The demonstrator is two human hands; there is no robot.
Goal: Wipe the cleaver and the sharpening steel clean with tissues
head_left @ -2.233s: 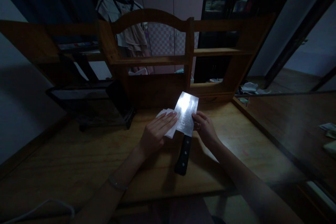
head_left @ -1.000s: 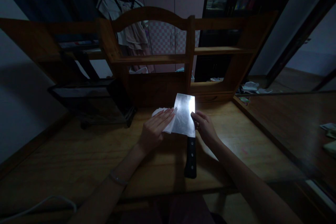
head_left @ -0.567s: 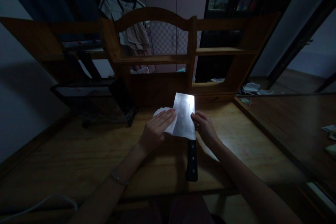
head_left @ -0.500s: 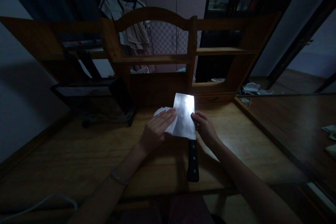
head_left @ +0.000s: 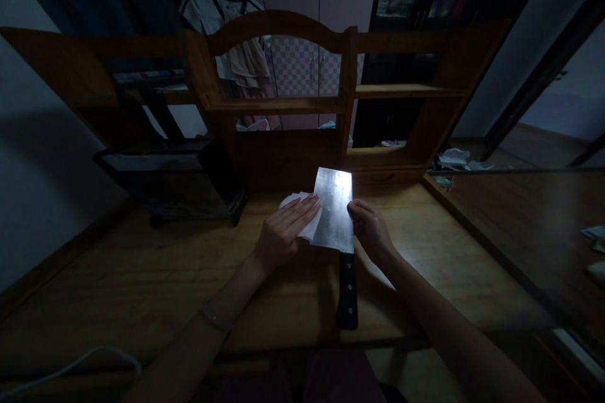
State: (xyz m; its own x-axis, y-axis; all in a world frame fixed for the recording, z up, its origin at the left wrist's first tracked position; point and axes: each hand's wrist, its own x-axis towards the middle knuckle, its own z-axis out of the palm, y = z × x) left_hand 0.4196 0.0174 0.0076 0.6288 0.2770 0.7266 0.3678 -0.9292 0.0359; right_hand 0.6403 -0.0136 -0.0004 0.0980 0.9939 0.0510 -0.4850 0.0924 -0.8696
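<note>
A cleaver (head_left: 334,209) with a broad steel blade and a black handle lies on the wooden desk (head_left: 142,277), handle toward me. My left hand (head_left: 282,233) rests flat, fingers stretched out, on a white tissue (head_left: 302,217) that touches the blade's left edge. My right hand (head_left: 371,230) has its fingers curled against the blade's right edge, holding it there.
A wooden shelf unit (head_left: 278,101) stands at the back of the desk. A dark rack (head_left: 165,182) sits at the back left. A white cable (head_left: 70,365) runs along the near left edge. Clothes hang behind the shelf.
The cleaver has turned so its handle points straight toward me instead of down-left. Both hands stay at the blade's sides, the tissue still under my left hand.
</note>
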